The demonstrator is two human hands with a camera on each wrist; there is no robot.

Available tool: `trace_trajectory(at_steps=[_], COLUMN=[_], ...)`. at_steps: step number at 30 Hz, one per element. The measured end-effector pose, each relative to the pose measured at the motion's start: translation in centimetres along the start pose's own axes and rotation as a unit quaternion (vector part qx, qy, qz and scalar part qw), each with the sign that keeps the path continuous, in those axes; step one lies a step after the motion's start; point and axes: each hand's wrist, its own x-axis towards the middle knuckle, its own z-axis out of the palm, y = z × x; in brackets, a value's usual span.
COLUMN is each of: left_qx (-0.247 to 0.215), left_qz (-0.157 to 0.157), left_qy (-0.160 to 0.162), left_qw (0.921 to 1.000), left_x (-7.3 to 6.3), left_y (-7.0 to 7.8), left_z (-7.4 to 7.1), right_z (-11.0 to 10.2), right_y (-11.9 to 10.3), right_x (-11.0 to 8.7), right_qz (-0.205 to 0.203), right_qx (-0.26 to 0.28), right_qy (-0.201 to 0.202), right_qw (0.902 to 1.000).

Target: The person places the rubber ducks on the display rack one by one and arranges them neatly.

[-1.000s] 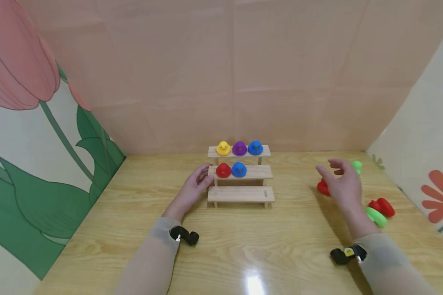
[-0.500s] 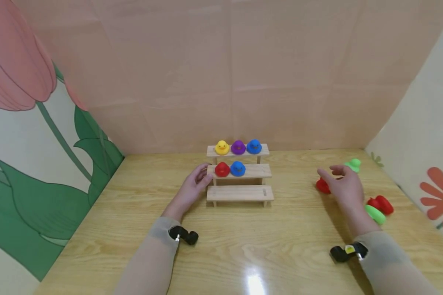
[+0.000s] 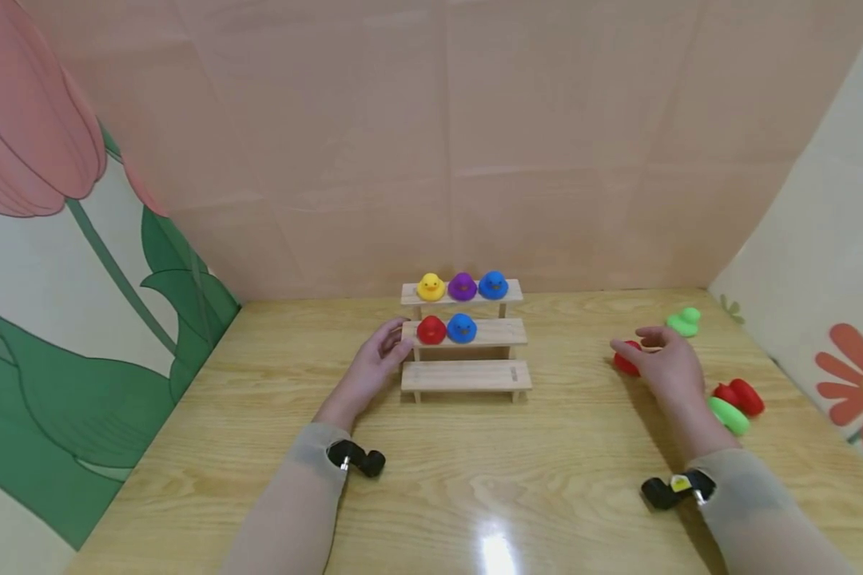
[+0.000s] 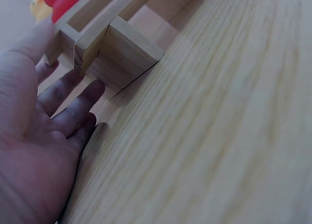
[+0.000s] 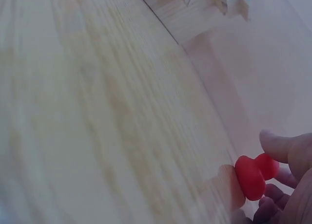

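A three-tier wooden stand (image 3: 466,375) holds yellow, purple and blue rubber ducks on top. A red duck (image 3: 431,330) and a blue duck (image 3: 462,328) sit on its middle tier. My left hand (image 3: 377,359) rests at the middle tier's left end, its thumb and fingertips right at the wood and the other fingers loosely spread. On the right, my right hand (image 3: 667,367) reaches around another red rubber duck (image 5: 251,177) on the table. In the right wrist view the thumb stays apart above the duck's head, with fingers behind and below it.
Behind the right hand stands a green duck (image 3: 683,322). Nearer the right wall, a red duck (image 3: 741,396) and a green duck (image 3: 729,416) lie side by side. A pinkish backdrop (image 3: 446,160) rises behind the wooden table (image 3: 417,495), with printed walls at both sides.
My right hand has lowered and its thumb and fingers have come in around the red duck. The view has shifted slightly. My left hand stays at the stand.
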Motion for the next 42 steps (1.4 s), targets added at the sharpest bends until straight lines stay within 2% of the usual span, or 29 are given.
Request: trace_trajectory(at_steps=[10, 15, 28, 38, 42], left_qx=[0.006, 0.003, 0.014, 0.018, 0.017], left_qz=[0.002, 0.005, 0.002, -0.001, -0.001], left_qy=[0.002, 0.001, 0.002, 0.007, 0.008], left_qw=[1.0, 1.0, 0.9999, 0.9998, 0.9998], left_x=[0.04, 0.18, -0.1, -0.17, -0.22], left_y=[-0.12, -0.18, 0.36, 0.24, 0.26], left_z=[-0.04, -0.02, -0.14, -0.43, -0.37], right_z=[0.04, 0.0, 0.23, 0.45, 0.5], right_y=[0.63, 0.82, 0.66, 0.24, 0.12], right_x=[0.56, 0.55, 0.52, 0.32, 0.26], right_qz=[-0.003, -0.012, 0.012, 0.002, 0.01], right_qx=[-0.03, -0.038, -0.036, -0.025, -0.021], right_qy=[-0.021, -0.014, -0.001, 0.004, 0.0], right_qw=[0.9993, 0.9991, 0.9993, 0.9997, 0.9997])
